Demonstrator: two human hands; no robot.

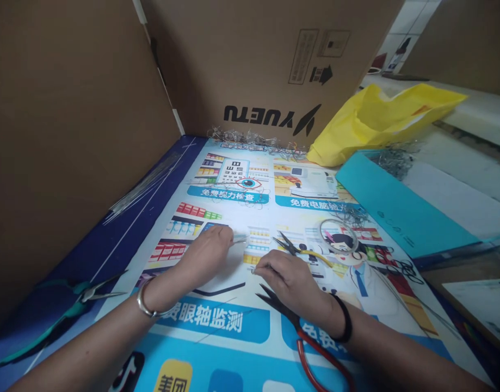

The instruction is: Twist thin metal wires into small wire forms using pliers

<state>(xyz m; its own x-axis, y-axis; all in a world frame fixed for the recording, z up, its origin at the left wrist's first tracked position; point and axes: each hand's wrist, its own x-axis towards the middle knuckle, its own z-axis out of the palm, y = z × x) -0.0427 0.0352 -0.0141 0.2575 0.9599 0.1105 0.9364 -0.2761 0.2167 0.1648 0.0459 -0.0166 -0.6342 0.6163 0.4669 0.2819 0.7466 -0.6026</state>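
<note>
My left hand (209,253) is closed, with a thin silvery piece (239,240) sticking out past its fingertips; whether it is wire or a tool's tip is unclear. My right hand (288,275) pinches a tiny metallic bit (253,269), perhaps a wire end. The two hands are apart above a printed poster sheet (258,294). Just beyond the right hand lie yellow-handled needle-nose pliers (301,250). Partly under that hand are red-handled scissors (309,343). Green-handled pliers (72,313) rest open left of my left forearm.
A ring-shaped coil (338,251) and tangled wire pieces (351,214) lie at right. Straight wires (146,185) lie at left. More wire bits (250,139) line the cardboard wall (250,65). A yellow bag (368,125) and turquoise box (400,212) stand at back right.
</note>
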